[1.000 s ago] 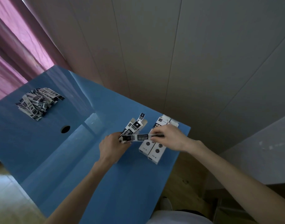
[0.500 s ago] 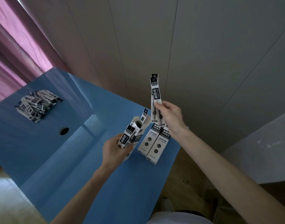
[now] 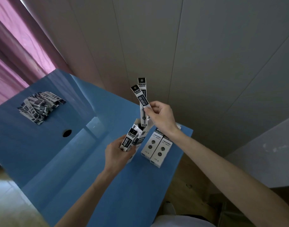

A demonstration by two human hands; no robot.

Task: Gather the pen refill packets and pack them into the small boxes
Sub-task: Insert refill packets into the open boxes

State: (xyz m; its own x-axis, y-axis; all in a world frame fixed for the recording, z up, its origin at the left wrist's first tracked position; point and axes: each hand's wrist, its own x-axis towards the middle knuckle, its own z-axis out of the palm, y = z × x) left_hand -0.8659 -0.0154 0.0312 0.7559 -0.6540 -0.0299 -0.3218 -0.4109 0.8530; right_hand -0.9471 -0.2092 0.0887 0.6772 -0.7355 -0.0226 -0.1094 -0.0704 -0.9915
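My right hand [image 3: 160, 116] pinches two long black-and-white refill packets [image 3: 142, 99], held upright with their lower ends over the open top of a small box [image 3: 141, 136]. My left hand [image 3: 118, 151] grips that open box together with a short bundle of packets [image 3: 129, 139] against its side. Two closed small white boxes [image 3: 156, 147] lie side by side on the blue table, just right of the open box. A loose pile of refill packets [image 3: 39, 106] lies at the table's far left.
The blue table [image 3: 58, 153] has a round cable hole [image 3: 67, 133] left of centre and ends close to the boxes on the right. A grey panelled wall stands behind, and a purple curtain [image 3: 14, 51] hangs at the left. Wooden floor shows below right.
My right hand has lifted the two packets from across the box, turned them upright, then lowered them toward the open box. My left hand keeps holding the box.
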